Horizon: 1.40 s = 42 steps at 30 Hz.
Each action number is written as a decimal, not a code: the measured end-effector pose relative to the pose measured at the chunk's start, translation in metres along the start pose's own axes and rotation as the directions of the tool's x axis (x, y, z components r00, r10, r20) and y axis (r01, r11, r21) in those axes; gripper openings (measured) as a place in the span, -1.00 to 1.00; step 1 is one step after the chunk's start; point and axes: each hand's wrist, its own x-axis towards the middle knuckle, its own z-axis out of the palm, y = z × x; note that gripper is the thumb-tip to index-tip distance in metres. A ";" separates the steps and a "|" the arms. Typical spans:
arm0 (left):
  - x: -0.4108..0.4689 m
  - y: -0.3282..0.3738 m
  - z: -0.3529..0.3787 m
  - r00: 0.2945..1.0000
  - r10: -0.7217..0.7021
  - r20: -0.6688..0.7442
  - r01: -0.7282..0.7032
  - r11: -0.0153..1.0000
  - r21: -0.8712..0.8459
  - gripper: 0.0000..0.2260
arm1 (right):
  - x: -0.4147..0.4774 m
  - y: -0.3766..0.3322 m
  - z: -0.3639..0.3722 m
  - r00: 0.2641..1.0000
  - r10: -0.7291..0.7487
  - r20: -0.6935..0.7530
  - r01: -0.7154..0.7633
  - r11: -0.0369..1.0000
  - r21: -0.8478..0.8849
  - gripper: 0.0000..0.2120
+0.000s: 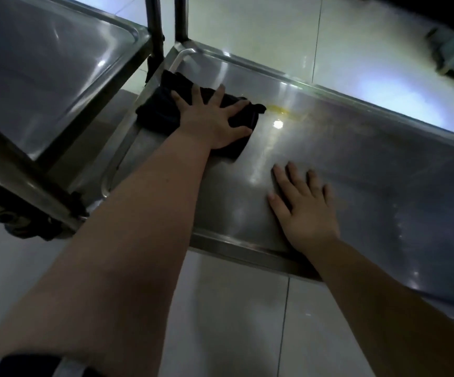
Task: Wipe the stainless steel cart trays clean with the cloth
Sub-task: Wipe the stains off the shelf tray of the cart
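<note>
Steel tray (383,159) barely started: pressing cloth (163,115) w/ L hand (212,121), bracing w/ R hand (307,210), fingers spread; 1 yellow spill (280,109) left.

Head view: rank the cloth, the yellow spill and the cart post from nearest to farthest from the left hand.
1. The cloth, directly under the left hand, which presses flat on it.
2. The yellow spill, on the tray just right of the cloth's edge.
3. The cart post, upright at the tray's far left corner.
</note>
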 end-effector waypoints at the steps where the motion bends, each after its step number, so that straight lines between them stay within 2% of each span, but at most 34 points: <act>1: -0.008 0.000 0.001 1.000 0.005 0.004 -0.005 1.000 0.003 -0.35 | -0.001 0.001 -0.001 1.000 0.000 0.002 0.000 1.000 0.006 -0.41; 5: -0.065 -0.007 0.009 0.997 0.055 0.046 -0.056 0.998 0.020 -0.35 | -0.003 0.000 0.001 1.000 0.009 -0.001 -0.009 1.000 0.025 -0.39; 11: -0.154 -0.025 0.030 0.999 0.042 -0.028 -0.041 0.998 0.043 -0.35 | -0.006 -0.003 0.003 1.000 0.014 -0.007 -0.014 1.000 -0.013 -0.41; 15: -0.119 -0.013 0.025 0.998 -0.003 -0.062 0.005 0.999 0.039 -0.37 | -0.006 -0.005 0.003 1.000 0.014 -0.010 -0.014 0.999 -0.050 -0.42; 20: -0.034 0.016 0.009 0.999 -0.052 0.004 0.052 0.998 -0.023 -0.36 | -0.005 -0.004 0.003 1.000 -0.001 0.000 0.001 0.999 -0.035 -0.43; 24: -0.006 0.028 0.002 0.999 -0.048 0.000 0.048 0.998 -0.030 -0.36 | -0.001 -0.002 0.003 1.000 0.003 -0.022 -0.003 1.000 -0.020 -0.40; 31: -0.082 0.002 0.011 0.996 -0.024 0.082 0.023 1.000 0.015 -0.36 | 0.000 0.002 0.003 1.000 0.009 -0.023 -0.009 1.000 -0.011 -0.40; 36: -0.170 -0.025 0.028 0.999 -0.038 0.006 0.037 0.999 0.026 -0.37 | -0.001 -0.001 0.003 0.999 0.013 -0.036 -0.013 1.000 -0.007 -0.38; 39: -0.173 -0.021 0.031 0.999 -0.039 -0.023 0.040 0.999 0.012 -0.37 | -0.002 -0.002 0.004 0.999 0.013 -0.031 -0.014 1.000 -0.025 -0.38; 42: -0.139 -0.018 0.027 0.998 -0.029 -0.061 0.030 0.999 0.015 -0.36 | -0.001 -0.002 0.004 0.999 0.008 -0.031 -0.010 0.999 -0.048 -0.42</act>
